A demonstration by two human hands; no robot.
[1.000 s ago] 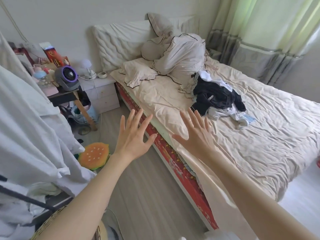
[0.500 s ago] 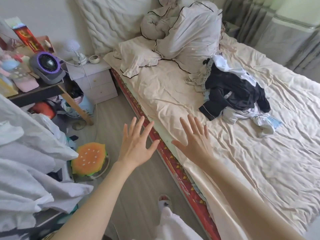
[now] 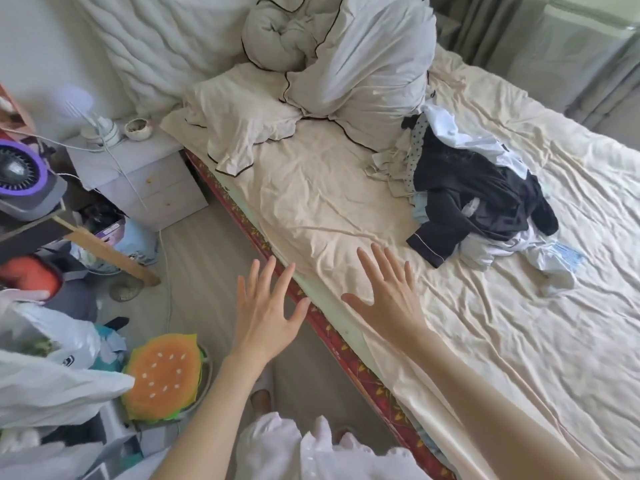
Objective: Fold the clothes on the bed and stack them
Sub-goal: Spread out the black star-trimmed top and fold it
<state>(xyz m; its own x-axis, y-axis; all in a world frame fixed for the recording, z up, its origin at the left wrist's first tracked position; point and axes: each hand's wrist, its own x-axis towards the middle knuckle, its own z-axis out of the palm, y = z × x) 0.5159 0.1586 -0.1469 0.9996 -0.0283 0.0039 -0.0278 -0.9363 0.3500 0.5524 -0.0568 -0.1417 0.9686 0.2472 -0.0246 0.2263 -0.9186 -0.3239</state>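
A loose pile of clothes point(image 3: 478, 199) lies on the bed point(image 3: 485, 341), with a dark navy garment on top and white, dotted and pale blue pieces under and around it. My left hand point(image 3: 266, 310) is stretched out with fingers spread, over the floor beside the bed's edge. Over the near edge of the cream sheet, my right hand point(image 3: 388, 296) is also spread flat, short of the pile's dark sleeve. Both hands hold nothing.
A bunched duvet point(image 3: 346, 57) and a pillow point(image 3: 239, 116) fill the head of the bed. Left of the bed stand a white nightstand point(image 3: 145, 181), a desk with a purple fan point(image 3: 20, 174), bags and a burger-shaped cushion point(image 3: 162, 375) on the floor. Curtains point(image 3: 554, 46) hang at the far right.
The view has come closer to the bed and tilted down. Both hands stay spread and empty, now lower in the view and nearer the bed's edge.
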